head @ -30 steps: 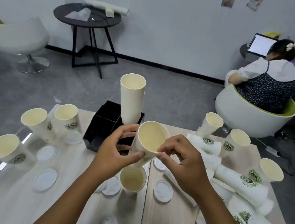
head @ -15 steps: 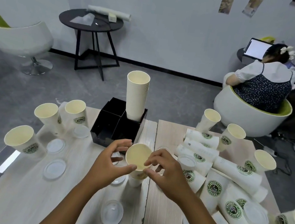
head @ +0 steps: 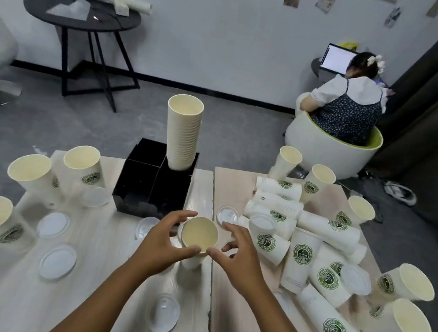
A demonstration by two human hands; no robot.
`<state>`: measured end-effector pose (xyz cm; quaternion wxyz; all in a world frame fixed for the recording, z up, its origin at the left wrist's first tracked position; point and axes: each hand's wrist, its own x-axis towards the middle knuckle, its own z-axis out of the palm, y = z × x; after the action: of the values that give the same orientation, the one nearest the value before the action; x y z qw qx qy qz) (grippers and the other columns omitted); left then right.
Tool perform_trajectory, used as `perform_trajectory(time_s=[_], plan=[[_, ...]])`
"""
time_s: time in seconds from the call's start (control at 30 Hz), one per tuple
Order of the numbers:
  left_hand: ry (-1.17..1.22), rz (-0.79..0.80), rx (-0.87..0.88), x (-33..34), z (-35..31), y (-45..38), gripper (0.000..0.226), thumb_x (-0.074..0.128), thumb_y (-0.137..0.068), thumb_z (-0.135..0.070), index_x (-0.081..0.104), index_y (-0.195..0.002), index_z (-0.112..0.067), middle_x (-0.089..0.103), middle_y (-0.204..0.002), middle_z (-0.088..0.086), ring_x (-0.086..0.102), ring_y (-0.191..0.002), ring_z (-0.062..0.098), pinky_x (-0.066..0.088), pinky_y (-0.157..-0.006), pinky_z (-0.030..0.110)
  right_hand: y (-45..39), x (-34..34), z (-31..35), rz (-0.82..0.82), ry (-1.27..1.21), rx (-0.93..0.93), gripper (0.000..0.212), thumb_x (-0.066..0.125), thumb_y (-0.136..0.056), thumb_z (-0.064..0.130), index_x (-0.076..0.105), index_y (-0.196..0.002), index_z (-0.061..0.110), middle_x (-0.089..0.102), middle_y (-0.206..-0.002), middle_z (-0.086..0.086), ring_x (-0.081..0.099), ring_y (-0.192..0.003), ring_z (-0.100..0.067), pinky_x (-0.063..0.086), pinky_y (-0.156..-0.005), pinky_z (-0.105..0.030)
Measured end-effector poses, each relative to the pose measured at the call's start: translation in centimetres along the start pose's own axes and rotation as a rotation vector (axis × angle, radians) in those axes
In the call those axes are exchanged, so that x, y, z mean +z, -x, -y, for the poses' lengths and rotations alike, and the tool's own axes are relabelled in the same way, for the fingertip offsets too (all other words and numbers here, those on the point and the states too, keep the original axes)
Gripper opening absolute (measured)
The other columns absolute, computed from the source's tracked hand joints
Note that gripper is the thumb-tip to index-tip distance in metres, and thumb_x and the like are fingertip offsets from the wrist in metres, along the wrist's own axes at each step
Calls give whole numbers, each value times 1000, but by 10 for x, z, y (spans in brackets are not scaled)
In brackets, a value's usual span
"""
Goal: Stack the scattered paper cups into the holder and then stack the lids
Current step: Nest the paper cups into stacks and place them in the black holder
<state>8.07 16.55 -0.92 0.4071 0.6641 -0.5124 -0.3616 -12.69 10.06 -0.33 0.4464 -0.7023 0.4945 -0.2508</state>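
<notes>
Both hands are meeting around an upright cup [head: 199,235] standing near the seam of the table [head: 105,276]. The left hand [head: 160,244] is curling round its rim, thumb at the near edge and fingers at the far side. The right hand [head: 237,253] is reaching its thumb to the rim while its other fingers are spreading loosely; whether those are touching the cup cannot be told. The cup's lower body is lying mostly hidden behind the hands.

The black holder [head: 152,185] is sitting beyond, with a tall stack [head: 182,136] rising from its far right compartment. Loose cups are standing at the left [head: 29,174], and a jumbled pile [head: 312,249] is lying at the right, its nearest cups cut off by the table edge. Clear lids [head: 57,261] are lying scattered, blurred and hard to count.
</notes>
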Motion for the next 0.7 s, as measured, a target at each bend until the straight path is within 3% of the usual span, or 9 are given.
perform_trajectory(time_s=[0.13,0.33,0.47,0.57,0.6,0.7], plan=[[-23,-3,68,-4,-2,1,78,94,-72,-35,50,-133,-53,49,-130,-46,50,-122,-14,41,-94,8,11,-1,3,-78,-96,30,62,87,-81,30,56,-134,42,53,-129,27,64,-92,-9,54,-78,-22],[97,-26,167,19,-46,1,66,91,-78,-26,58,-134,-43,58,-137,-30,53,-129,-4,44,-102,20,42,-44,-9,-369,-272,98,47,84,-84,14,65,-123,32,67,-122,17,64,-85,-4,51,-70,-18],[127,38,200,59,-71,-6,61,89,-80,-23,60,-132,-38,61,-137,-23,57,-130,3,49,-102,27,51,-87,-35,-505,-287,168,46,84,-83,10,65,-121,28,67,-121,12,65,-85,-9,56,-72,-28],[128,83,175,90,-82,-14,60,86,-78,-31,60,-131,-40,62,-136,-24,58,-128,2,51,-100,27,47,-116,-58,-569,-266,222,48,85,-82,14,63,-123,26,65,-122,7,64,-93,-20,54,-66,-18],[120,93,161,100,-83,-17,59,87,-78,-29,61,-130,-40,62,-135,-25,59,-127,1,52,-99,27,44,-123,-67,-578,-253,242,50,86,-82,17,61,-123,28,63,-122,7,63,-97,-22,53,-69,-18],[81,110,113,128,-84,-27,58,87,-82,-23,61,-130,-40,63,-132,-26,59,-125,-2,55,-99,28,25,-140,-101,-569,-161,298,66,90,-78,26,54,-132,30,58,-129,4,61,-106,-21,55,-91,-37]])
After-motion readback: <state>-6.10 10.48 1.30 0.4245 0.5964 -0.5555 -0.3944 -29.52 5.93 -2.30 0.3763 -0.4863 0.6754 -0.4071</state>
